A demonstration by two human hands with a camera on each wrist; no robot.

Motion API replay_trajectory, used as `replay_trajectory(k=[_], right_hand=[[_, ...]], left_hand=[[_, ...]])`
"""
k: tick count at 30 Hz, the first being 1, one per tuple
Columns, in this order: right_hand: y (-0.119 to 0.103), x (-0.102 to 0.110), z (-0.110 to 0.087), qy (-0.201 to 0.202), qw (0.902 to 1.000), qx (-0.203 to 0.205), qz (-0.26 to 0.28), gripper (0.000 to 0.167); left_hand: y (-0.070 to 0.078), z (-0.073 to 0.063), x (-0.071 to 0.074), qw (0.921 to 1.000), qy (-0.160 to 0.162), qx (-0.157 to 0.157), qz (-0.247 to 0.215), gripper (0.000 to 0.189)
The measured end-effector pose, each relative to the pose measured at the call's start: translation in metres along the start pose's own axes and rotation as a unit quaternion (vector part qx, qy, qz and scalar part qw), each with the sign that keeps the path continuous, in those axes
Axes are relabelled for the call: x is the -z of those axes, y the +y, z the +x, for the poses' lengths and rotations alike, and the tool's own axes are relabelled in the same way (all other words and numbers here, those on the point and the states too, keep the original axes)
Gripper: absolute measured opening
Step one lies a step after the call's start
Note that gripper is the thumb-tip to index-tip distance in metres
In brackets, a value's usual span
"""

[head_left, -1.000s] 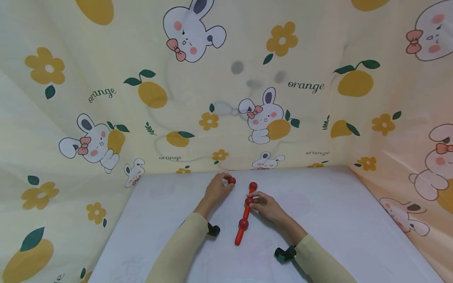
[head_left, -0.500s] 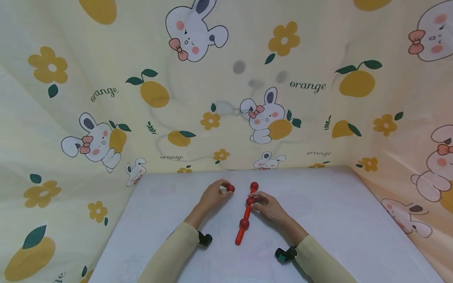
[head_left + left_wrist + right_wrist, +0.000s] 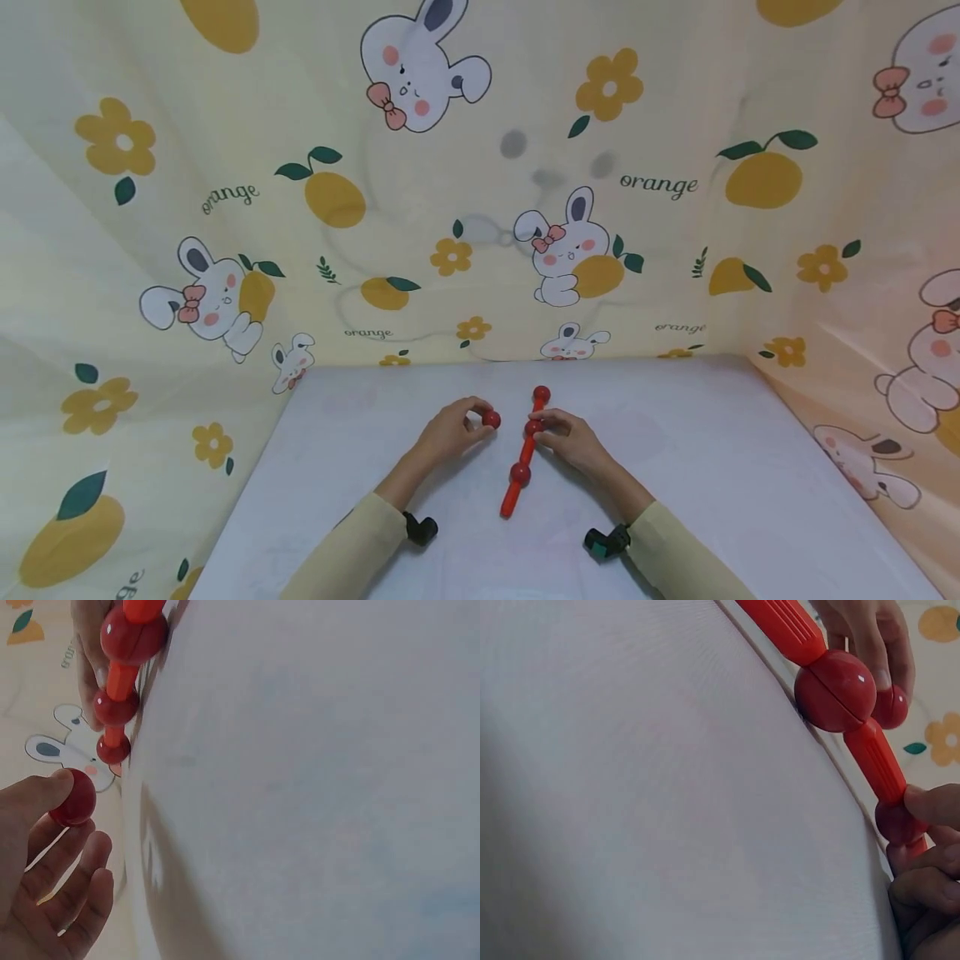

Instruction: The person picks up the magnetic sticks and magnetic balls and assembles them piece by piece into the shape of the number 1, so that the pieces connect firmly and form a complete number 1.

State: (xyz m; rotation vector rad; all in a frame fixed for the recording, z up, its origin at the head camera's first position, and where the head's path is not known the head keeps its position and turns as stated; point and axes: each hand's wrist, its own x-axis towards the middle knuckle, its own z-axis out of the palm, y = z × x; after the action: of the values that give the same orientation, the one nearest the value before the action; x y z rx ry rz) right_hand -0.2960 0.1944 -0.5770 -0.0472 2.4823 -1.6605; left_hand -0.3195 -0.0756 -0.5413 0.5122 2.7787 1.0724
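Observation:
A chain of orange-red ribbed rods (image 3: 528,452) joined by dark red balls (image 3: 520,473) lies on the white table, running away from the person. My right hand (image 3: 576,442) pinches the chain's middle ball (image 3: 897,822) between thumb and fingers. In the right wrist view a seam line shows round the nearer ball (image 3: 835,691). To the left of the chain, my left hand (image 3: 448,432) pinches a loose dark red ball (image 3: 491,418) between thumb and forefinger; its other fingers are spread in the left wrist view. A gap separates this ball from the chain.
The white table (image 3: 637,533) ends at the back against a hanging cloth (image 3: 420,250) printed with rabbits and oranges. Cloth also closes in both sides. A black wrist camera (image 3: 607,542) sits at each sleeve.
My left hand has drawn back toward the person with the loose ball, its forearm shifting left. My right hand keeps its hold on the chain, which stays in place.

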Motion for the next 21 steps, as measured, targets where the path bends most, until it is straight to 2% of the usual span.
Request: replay_trajectory(k=[12,21], right_hand=[[0.001,-0.003,0.0,0.012,0.9997,0.0,-0.021,0.032],[-0.007,-0.002,-0.003,0.013,0.9995,0.001,-0.028,0.036]], left_hand=[[0.009,-0.036,0.002,0.9993,-0.033,-0.013,0.011,0.036],[0.007,-0.059,0.003,0.9987,-0.043,-0.024,0.012,0.033]])
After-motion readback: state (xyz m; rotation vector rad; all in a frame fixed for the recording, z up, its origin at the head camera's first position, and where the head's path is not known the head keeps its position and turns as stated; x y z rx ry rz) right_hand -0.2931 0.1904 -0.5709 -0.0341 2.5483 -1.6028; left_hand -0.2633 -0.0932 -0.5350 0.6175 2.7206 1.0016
